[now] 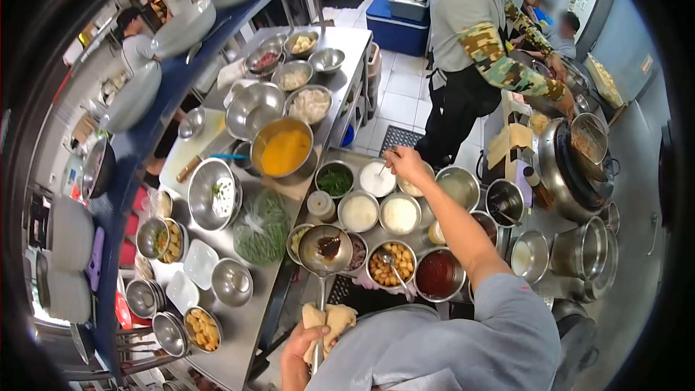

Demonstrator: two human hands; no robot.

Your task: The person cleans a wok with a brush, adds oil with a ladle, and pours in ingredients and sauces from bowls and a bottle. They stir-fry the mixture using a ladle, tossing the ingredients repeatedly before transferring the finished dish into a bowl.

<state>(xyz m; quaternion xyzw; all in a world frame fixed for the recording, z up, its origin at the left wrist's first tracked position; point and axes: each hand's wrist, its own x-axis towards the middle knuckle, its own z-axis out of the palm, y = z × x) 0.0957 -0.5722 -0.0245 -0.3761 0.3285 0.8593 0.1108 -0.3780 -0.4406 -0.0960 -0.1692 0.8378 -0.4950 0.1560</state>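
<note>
My left hand is closed around the cloth-wrapped handle of a metal ladle pan, which has dark brown sauce in its bowl. My right arm reaches forward, and my right hand pinches a thin spoon handle standing in a container of white powder. Beside that container are chopped greens and two more tins of pale contents. Closer to me sit a tin of browned cubes with a spoon and a pot of red sauce.
A co-worker stands at the stove, front right, near a large wok. The left counter holds metal bowls, a pot of orange liquid and a bag of greens. A shelf with stacked plates borders the far left.
</note>
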